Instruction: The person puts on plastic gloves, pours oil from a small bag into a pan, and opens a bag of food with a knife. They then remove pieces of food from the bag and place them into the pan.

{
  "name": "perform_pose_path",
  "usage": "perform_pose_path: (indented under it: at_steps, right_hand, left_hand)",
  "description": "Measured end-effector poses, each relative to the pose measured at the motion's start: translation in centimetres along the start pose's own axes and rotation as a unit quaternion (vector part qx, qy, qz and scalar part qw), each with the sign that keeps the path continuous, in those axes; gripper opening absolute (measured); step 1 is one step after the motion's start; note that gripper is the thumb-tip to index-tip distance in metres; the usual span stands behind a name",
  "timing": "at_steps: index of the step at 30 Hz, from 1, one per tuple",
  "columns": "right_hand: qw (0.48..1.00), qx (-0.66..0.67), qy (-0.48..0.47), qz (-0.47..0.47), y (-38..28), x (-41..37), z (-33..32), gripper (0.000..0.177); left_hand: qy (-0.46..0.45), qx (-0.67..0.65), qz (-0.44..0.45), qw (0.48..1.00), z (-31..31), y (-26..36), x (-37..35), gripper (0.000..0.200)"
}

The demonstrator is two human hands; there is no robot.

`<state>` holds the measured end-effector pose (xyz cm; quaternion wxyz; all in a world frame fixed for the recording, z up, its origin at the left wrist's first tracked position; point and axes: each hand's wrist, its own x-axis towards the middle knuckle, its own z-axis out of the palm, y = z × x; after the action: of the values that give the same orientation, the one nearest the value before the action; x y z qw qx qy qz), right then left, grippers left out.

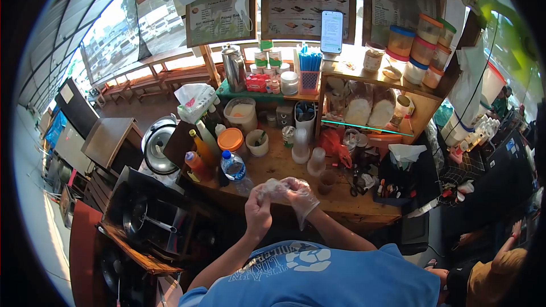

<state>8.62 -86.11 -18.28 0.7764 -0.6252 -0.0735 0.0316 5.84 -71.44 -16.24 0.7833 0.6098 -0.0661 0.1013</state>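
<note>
In front of my chest, over the counter's front edge, my two hands are close together. A loose clear plastic glove (275, 186) is bunched between them. My left hand (259, 207) is bare and pinches it from the left. My right hand (298, 193) wears a thin clear plastic glove that hangs loose at the wrist, and its bent fingers also grip the bunched plastic. A water bottle with a blue cap (234, 169) stands just left of my hands. To the right of them are a brown cup (327, 182) and clear plastic cups (316, 162).
Sauce bottles (198, 166) and an orange-lidded tub (230, 140) stand at the counter's left. Scissors (358, 186) and a black tray (395, 185) lie to the right. A glass case (364, 105) holds bread. Pans (136, 216) sit lower left. Another person (495, 276) is at lower right.
</note>
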Motion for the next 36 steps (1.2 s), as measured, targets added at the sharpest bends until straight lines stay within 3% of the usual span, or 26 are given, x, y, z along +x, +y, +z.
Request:
perform_pose_path:
  at_steps: [2,3,4,6,8,12,14,16,18,19,21,23,27,29,34,36]
  right_hand:
    - [0.993,0.116,0.0,0.005,0.9,0.5,-0.7,0.023]
    - [0.98,0.197,-0.033,0.018,1.4,0.9,-0.9,0.024]
    - [0.98,0.197,-0.034,0.02,2.0,1.0,-1.0,0.024]
    - [0.928,0.354,-0.104,0.046,1.1,0.9,0.1,0.021]
    - [0.925,0.349,-0.129,0.069,-0.1,0.8,1.4,0.022]
    - [0.925,0.281,-0.225,0.126,-0.6,2.0,4.2,0.025]
    - [0.926,0.233,-0.245,0.165,-0.6,2.6,6.3,0.03]
    - [0.907,0.235,-0.329,0.115,0.3,3.0,8.8,0.045]
    - [0.903,0.212,-0.344,0.143,1.6,3.0,11.5,0.051]
    - [0.902,0.211,-0.346,0.147,2.0,3.1,12.6,0.051]
    - [0.895,0.184,-0.364,0.179,2.5,3.2,14.7,0.036]
    - [0.89,0.17,-0.347,0.241,4.8,3.2,16.9,0.024]
    - [0.876,0.191,-0.324,0.302,4.3,2.7,22.0,0.017]
    - [0.851,0.216,-0.362,0.314,3.9,2.4,24.7,0.017]
    - [0.844,0.217,-0.402,0.282,4.6,0.1,33.2,0.023]
    - [0.887,0.156,-0.384,0.203,3.8,-1.5,36.9,0.022]
  left_hand:
    - [-0.054,0.121,-0.043,0.99,-0.8,0.3,-0.3,0.019]
    - [-0.052,0.121,-0.044,0.99,-0.8,0.6,-0.4,0.019]
    - [-0.057,0.103,-0.045,0.992,-0.9,1.0,-0.5,0.017]
    - [-0.057,0.085,-0.048,0.994,-1.4,1.9,-0.8,0.015]
    - [-0.113,0.107,-0.075,0.985,-3.0,3.0,-0.8,0.014]
    - [-0.111,0.042,-0.115,0.986,-6.0,5.7,-1.7,0.009]
    - [-0.058,0.052,-0.123,0.989,-7.9,6.0,-2.3,0.009]
    - [-0.004,0.014,-0.127,0.992,-9.5,5.9,-2.9,0.013]
    - [0.147,-0.011,-0.082,0.986,-11.6,5.9,-3.5,0.011]
    - [0.151,-0.012,-0.083,0.985,-12.4,6.3,-3.8,0.011]
    - [0.239,-0.034,-0.074,0.968,-13.9,7.8,-4.7,0.009]
    - [0.261,-0.052,-0.074,0.961,-17.1,7.8,-6.4,0.008]
    - [0.309,-0.116,-0.05,0.943,-21.5,9.2,-10.1,0.009]
    - [0.311,-0.152,-0.041,0.937,-23.2,10.3,-11.7,0.017]
    - [0.299,-0.193,-0.021,0.934,-28.0,12.7,-15.6,0.041]
    - [0.271,-0.262,0.024,0.926,-29.2,14.6,-16.7,0.047]
